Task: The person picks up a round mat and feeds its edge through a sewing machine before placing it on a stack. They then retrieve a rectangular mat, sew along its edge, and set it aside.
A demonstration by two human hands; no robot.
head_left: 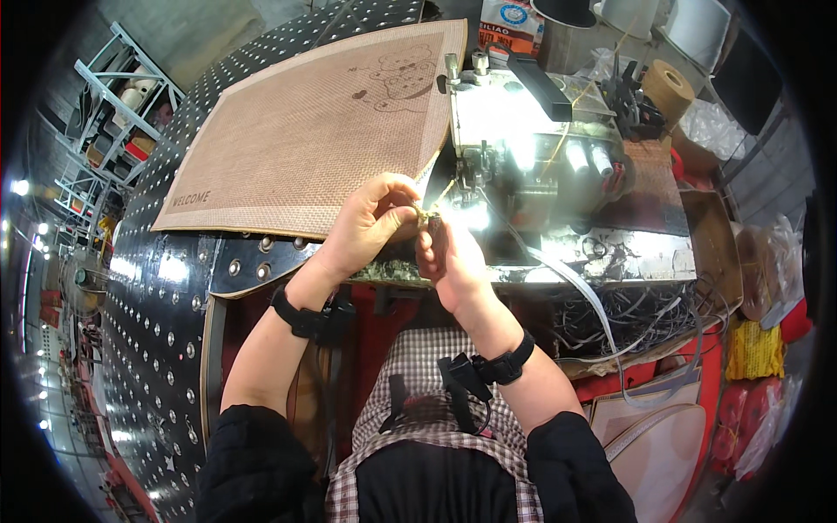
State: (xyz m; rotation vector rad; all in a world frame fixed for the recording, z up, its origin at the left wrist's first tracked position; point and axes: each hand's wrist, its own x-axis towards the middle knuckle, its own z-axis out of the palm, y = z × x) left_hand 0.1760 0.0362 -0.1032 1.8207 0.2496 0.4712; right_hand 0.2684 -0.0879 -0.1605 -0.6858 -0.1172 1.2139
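Observation:
My left hand (373,225) and my right hand (459,266) meet in front of an industrial sewing machine (497,109). Fingers of both are pinched together around a small yellowish piece (426,214), too small and partly covered to name. It lies close below the machine's needle area (472,166), where the light glares. A tan woven mat (296,131) with a cartoon animal print and dark lettering lies to the left. Its right edge runs up to the machine, and its near right corner is behind my left hand.
A black table (161,301) studded with shiny metal balls carries the mat. Grey binding tape (571,277) trails from the machine toward tangled strips (636,322) below. A brown thread cone (668,84) stands at the back right. More mats (658,440) lean at the lower right.

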